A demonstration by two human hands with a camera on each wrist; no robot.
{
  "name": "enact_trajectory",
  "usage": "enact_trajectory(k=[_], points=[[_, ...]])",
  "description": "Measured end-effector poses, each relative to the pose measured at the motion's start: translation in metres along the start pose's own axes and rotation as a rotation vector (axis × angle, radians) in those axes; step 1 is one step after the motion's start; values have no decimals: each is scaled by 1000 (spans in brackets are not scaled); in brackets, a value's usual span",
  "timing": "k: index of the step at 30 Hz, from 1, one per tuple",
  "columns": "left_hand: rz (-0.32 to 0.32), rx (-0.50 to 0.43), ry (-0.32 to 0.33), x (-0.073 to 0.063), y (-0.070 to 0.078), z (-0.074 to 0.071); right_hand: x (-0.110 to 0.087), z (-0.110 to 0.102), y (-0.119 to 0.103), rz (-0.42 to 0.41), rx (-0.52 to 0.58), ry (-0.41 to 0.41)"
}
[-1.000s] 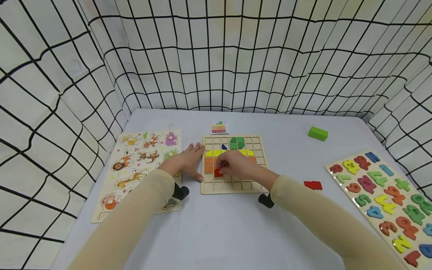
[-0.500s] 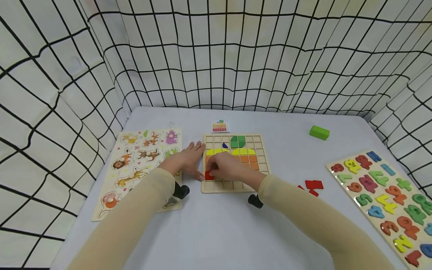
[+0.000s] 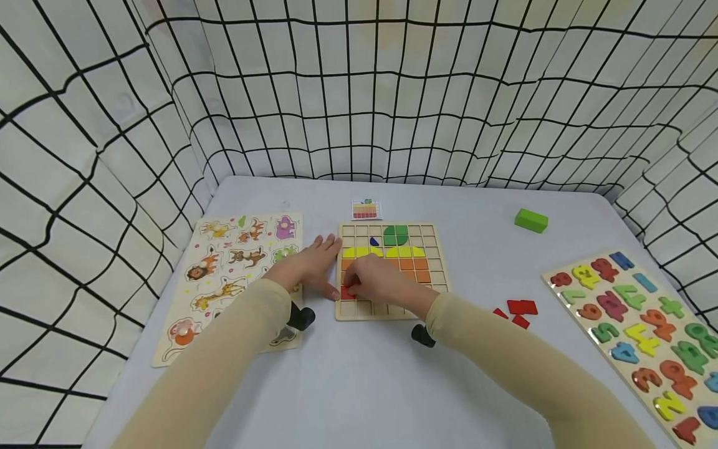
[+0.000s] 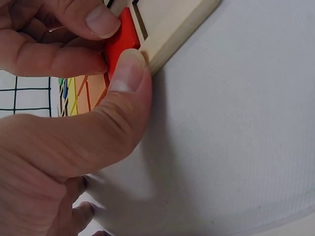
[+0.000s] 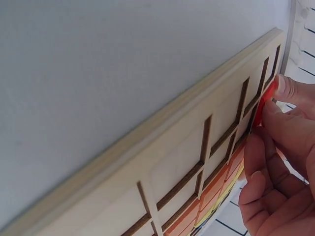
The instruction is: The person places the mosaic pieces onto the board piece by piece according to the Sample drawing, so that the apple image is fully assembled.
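Note:
In the head view, a square-grid wooden board (image 3: pixel 434 298) lies at mid-table with green, blue, yellow and orange pieces in its cells. My right hand (image 3: pixel 378 277) holds a red square tile (image 3: pixel 346 292) by its fingertips at the lower left cells; the right wrist view also shows fingers and thumb at this tile (image 5: pixel 266 96). Against the board's left edge, my left hand (image 3: pixel 308 268) rests with fingers spread. Its thumb (image 4: pixel 130 73) touches the red tile's near edge in the left wrist view. Part of the orange and yellow rows is hidden behind my right hand.
A pattern card (image 3: pixel 366 209) lies behind the board. Loose red tiles (image 3: pixel 521 307) and a green block (image 3: pixel 531 221) are to the right. An animal puzzle (image 3: pixel 224 274) lies left, partly under my left arm; a number puzzle (image 3: pixel 645 330) lies far right. Black netting surrounds the table.
My right hand has moved left across the board with the red tile, to the leftmost column. More loose red tiles show beside the right sleeve. My left hand has stayed in place.

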State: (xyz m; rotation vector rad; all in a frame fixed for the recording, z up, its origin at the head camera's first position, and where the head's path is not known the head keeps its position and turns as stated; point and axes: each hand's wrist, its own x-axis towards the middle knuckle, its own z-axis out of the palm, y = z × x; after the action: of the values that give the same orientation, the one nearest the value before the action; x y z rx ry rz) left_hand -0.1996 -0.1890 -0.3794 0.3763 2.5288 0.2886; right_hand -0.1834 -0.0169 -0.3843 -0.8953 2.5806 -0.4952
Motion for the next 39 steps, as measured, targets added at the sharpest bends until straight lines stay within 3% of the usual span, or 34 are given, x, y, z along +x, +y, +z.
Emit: enact_trajectory(k=[6,12,17,23,27,31,39], points=[[-7,-7,5,0,0,2,-2,2,2,-21,-23,17],[0,-3,7,1,0,4,-14,-2,17,-32,57,87],[9,13,4,0,3,3,-41,-17,46,43,51,136],[3,20,3,0,4,1,-89,-37,99,130,79,173],[0,28,5,0,4,1,-123,-45,130,171,90,149],[0,29,5,0,3,1,-148,-45,149,224,116,70],[3,22,6,2,0,2,-161,-31,147,179,108,19]])
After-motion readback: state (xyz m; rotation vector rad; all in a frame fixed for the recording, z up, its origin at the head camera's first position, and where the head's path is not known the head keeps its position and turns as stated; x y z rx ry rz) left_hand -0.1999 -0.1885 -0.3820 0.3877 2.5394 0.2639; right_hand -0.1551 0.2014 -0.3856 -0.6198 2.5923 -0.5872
